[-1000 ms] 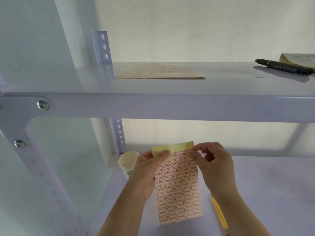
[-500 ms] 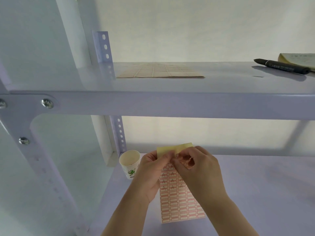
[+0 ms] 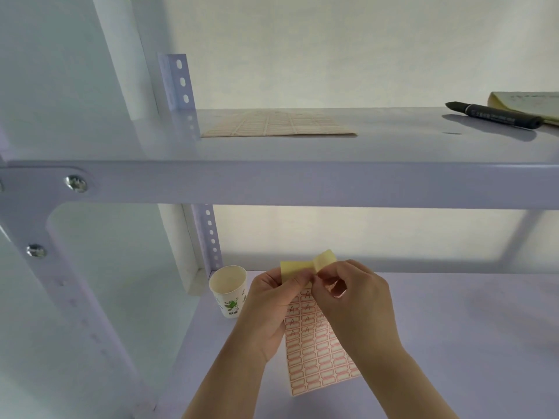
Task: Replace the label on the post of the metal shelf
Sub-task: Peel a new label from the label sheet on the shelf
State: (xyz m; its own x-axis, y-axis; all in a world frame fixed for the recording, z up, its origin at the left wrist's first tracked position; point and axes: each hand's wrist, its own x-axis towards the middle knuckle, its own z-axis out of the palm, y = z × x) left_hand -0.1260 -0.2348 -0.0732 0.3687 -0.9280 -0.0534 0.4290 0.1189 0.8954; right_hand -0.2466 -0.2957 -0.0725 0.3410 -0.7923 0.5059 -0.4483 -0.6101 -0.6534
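R hand [image 3: 357,306] fingertips are covering the spot where they're meeting the label sheet [image 3: 320,355], so can't tell whether one label is lifting or just the sheet's edge. L hand [image 3: 269,309] is hiding the sheet's upper left margin. Both forearms are running off the bottom of the view. The right edge is cutting off the notepad [image 3: 532,105] on the upper shelf [image 3: 393,146]. Print on the marker [image 3: 496,114] next to it is too small to read. Faint marks down the front post [image 3: 69,297] are too blurry to make out.

Sheet is hanging btwn the two hands, over the lower shelf [image 3: 453,343] and just right of the paper cup [image 3: 229,290]. Can't tell if its bottom edge is touching the shelf. L hand is gripping the top-left part w/ thumb on the front. R hand is pinching at the top w/ thumb & forefinger, other fingers curling in.

Sheet is showing rows of small red-bordered labels. Several upper ones are carrying a handwritten "A"; lower ones are blank. Its top strip is folding back, showing pale yellow backing, one corner sticking up above R hand.
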